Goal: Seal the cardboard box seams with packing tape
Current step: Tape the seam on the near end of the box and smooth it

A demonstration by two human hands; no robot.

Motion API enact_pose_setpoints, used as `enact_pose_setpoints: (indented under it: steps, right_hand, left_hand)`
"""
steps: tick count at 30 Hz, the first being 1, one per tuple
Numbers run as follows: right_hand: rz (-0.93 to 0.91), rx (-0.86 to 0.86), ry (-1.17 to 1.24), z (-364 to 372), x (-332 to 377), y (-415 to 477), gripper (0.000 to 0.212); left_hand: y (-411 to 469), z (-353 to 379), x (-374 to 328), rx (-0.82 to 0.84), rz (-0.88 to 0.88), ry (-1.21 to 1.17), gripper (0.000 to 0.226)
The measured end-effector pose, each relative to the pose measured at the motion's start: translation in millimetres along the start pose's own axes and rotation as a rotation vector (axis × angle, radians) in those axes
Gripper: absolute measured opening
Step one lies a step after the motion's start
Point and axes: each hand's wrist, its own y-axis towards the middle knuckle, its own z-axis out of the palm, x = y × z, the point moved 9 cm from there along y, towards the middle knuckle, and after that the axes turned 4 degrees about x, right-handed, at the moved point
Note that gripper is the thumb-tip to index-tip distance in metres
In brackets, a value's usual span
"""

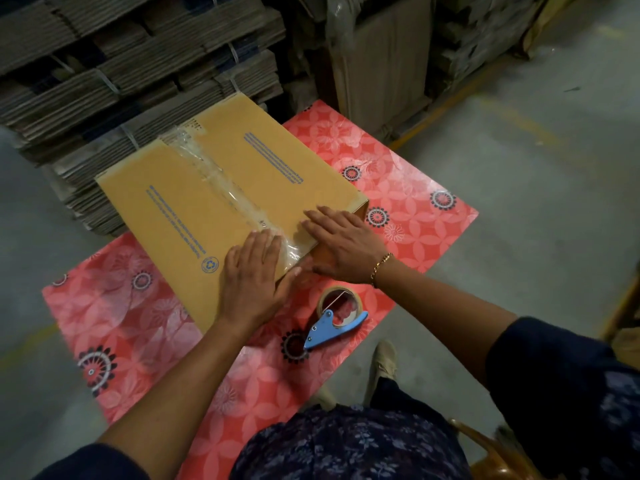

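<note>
Your left hand [251, 278] flat, open on tape [221, 181] at box [194, 216] edge | your right hand [341, 244] flat, open beside | dispenser [337, 315] on mat [408, 202]

The cardboard box [221, 188] bears a blue recycling symbol [210, 264]; its printed lines are illegible.

Blue print [273, 157] on the box [180, 216] is illegible.

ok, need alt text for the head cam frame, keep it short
Both hands, left hand and right hand, press flat on clear tape along the top seam of a cardboard box on a red floral mat. A tape dispenser lies beside it.
</note>
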Motion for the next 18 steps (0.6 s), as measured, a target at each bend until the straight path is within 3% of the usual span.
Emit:
enact_pose_setpoints:
  steps: [5, 12, 18]
  right_hand:
    - [-0.164, 0.144, -0.096, 12.7, 12.3, 33.1, 0.094]
    - [-0.245, 0.133, -0.173, 26.6, 8.2, 38.8, 0.086]
    - [-0.279, 0.113, -0.198, 27.5, 7.2, 38.9, 0.084]
  left_hand:
    - [2.3, 11.8, 3.9, 0.086, -0.053, 0.017, 0.075]
    - [6.9, 19.2, 2.3, 0.129, -0.091, 0.050, 0.092]
    - [7.6, 25.3, 2.9, 0.130, -0.074, 0.114, 0.077]
